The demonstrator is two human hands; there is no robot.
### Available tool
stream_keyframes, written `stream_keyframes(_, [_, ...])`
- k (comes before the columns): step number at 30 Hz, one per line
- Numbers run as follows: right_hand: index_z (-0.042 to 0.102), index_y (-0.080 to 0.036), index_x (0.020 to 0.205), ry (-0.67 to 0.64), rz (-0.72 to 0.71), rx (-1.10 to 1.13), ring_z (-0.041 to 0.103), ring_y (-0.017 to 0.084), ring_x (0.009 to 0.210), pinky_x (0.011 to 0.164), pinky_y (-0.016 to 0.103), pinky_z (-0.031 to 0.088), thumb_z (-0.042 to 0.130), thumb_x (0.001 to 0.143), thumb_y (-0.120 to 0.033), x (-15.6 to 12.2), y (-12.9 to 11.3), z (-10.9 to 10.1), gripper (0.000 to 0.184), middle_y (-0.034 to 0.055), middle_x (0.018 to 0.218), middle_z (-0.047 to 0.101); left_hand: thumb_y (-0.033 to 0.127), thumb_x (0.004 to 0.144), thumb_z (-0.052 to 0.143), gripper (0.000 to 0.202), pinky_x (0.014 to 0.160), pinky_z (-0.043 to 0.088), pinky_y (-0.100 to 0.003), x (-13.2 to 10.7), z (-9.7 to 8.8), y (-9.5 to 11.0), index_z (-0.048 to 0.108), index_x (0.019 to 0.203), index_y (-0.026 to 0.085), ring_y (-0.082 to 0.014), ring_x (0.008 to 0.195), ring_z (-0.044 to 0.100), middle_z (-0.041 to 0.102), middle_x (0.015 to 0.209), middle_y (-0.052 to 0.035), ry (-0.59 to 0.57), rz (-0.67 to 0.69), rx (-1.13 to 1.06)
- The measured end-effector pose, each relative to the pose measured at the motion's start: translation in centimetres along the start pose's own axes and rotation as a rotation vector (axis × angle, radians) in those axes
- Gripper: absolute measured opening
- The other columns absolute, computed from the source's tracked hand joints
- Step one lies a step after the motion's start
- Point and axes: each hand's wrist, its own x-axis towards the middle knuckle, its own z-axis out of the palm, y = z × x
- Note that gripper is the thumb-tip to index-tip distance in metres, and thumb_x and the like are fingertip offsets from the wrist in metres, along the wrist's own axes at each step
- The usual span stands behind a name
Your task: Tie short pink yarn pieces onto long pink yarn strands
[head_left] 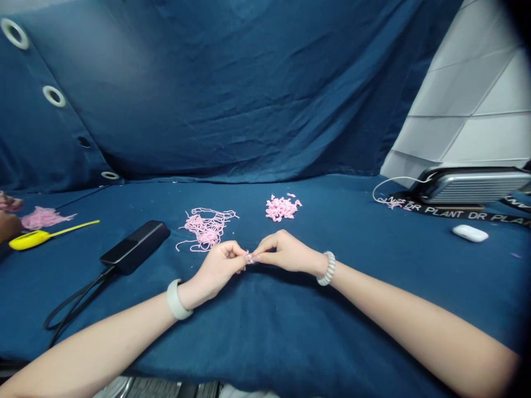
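My left hand [222,264] and my right hand [286,252] meet fingertip to fingertip above the blue cloth, both pinched closed. Between them shows a small bit of pink yarn [249,257], mostly covered by the fingers. Just beyond my left hand lies a loose tangle of pink yarn strands [205,228]. Behind my right hand sits a pile of short, knotted pink yarn pieces [282,208].
A black box with cables [136,247] lies left of my hands. Further left are a yellow tool [31,240], more pink yarn [43,217] and another person's hand [9,224]. At right stand a grey device [477,185], a lettered strap [452,213] and a white case [470,233].
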Motion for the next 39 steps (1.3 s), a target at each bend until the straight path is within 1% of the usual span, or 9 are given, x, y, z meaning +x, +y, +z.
stream_keyframes(7, [0.074,-0.019,0.081,0.102,-0.049,-0.032,0.065,0.014,0.072,0.067,0.023,0.045,0.062,0.080,-0.028,-0.1,-0.1,0.6,0.015,0.0025,0.080,0.073,0.028,0.071,0.068,0.019,0.050,0.039,-0.019,0.0,0.0,0.1,0.056,0.062,0.016,-0.0076,0.049,0.050,0.058,0.053,0.0024,-0.011,-0.021,-0.030])
stream_keyframes(12, [0.075,-0.019,0.082,0.052,-0.034,-0.124,0.064,0.014,0.065,0.063,0.024,0.044,0.060,0.081,-0.026,0.0,-0.2,0.3,0.016,0.0027,0.078,0.073,0.029,0.072,0.068,0.018,0.052,0.043,-0.019,-0.1,0.0,0.4,0.058,0.065,0.015,-0.0079,0.052,0.054,0.062,0.057,0.0005,-0.046,-0.072,-0.066])
stream_keyframes(15, [0.074,-0.020,0.081,0.035,-0.079,-0.203,0.063,0.014,0.065,0.066,0.025,0.044,0.059,0.082,-0.021,0.0,-0.4,0.3,0.015,0.0021,0.079,0.073,0.028,0.071,0.069,0.017,0.054,0.046,-0.019,-0.1,0.0,0.6,0.060,0.066,0.014,-0.0083,0.053,0.056,0.064,0.058,-0.0010,-0.060,-0.107,-0.056])
stream_keyframes(21, [0.071,-0.017,0.084,0.107,-0.150,-0.464,0.063,0.016,0.075,0.070,0.027,0.044,0.054,0.084,-0.013,-0.2,-0.8,1.0,0.017,0.0055,0.081,0.070,0.025,0.075,0.062,0.013,0.063,0.051,-0.023,-0.2,-0.2,1.3,0.058,0.079,0.014,-0.0115,0.064,0.064,0.069,0.075,-0.0049,-0.082,-0.195,-0.182])
stream_keyframes(24, [0.065,-0.015,0.101,0.145,-0.167,-0.653,0.060,0.017,0.076,0.067,0.028,0.042,0.053,0.085,-0.012,-0.3,-1.0,1.4,0.020,0.0075,0.088,0.065,0.023,0.077,0.055,0.011,0.064,0.053,-0.027,-0.4,-0.2,1.9,0.049,0.085,0.018,-0.0142,0.066,0.066,0.070,0.078,-0.0055,-0.057,-0.234,-0.247])
stream_keyframes(27, [0.055,-0.017,0.116,0.130,-0.223,-0.817,0.058,0.016,0.079,0.067,0.030,0.039,0.048,0.090,-0.014,-0.5,-1.0,1.7,0.028,0.0061,0.091,0.062,0.022,0.077,0.053,0.016,0.064,0.053,-0.029,-0.6,-0.2,2.4,0.042,0.088,0.021,-0.0159,0.066,0.067,0.070,0.075,-0.0037,-0.032,-0.253,-0.243])
stream_keyframes(31, [0.059,-0.016,0.105,0.089,-0.272,-0.968,0.057,0.017,0.082,0.072,0.032,0.036,0.046,0.092,-0.018,-0.6,-0.6,2.0,0.019,0.0062,0.093,0.061,0.020,0.078,0.055,0.024,0.063,0.054,-0.029,-0.8,-0.1,2.7,0.039,0.095,0.023,-0.0170,0.068,0.068,0.069,0.076,-0.0025,-0.004,-0.268,-0.232])
stream_keyframes(35, [0.064,-0.016,0.091,0.129,-0.314,-0.949,0.056,0.016,0.077,0.070,0.031,0.035,0.046,0.091,-0.015,-0.6,0.1,2.1,0.018,0.0056,0.088,0.064,0.020,0.079,0.057,0.026,0.065,0.055,-0.029,-0.8,-0.1,2.7,0.038,0.096,0.023,-0.0165,0.070,0.069,0.070,0.082,-0.0045,0.028,-0.260,-0.249])
stream_keyframes(39, [0.066,-0.016,0.087,0.275,-0.318,-0.726,0.058,0.015,0.078,0.072,0.029,0.039,0.049,0.089,-0.015,-0.4,0.8,2.5,0.017,0.0048,0.084,0.066,0.017,0.079,0.060,0.024,0.066,0.056,-0.026,-0.5,-0.2,2.2,0.040,0.093,0.021,-0.0131,0.070,0.067,0.069,0.081,-0.0037,0.032,-0.250,-0.347])
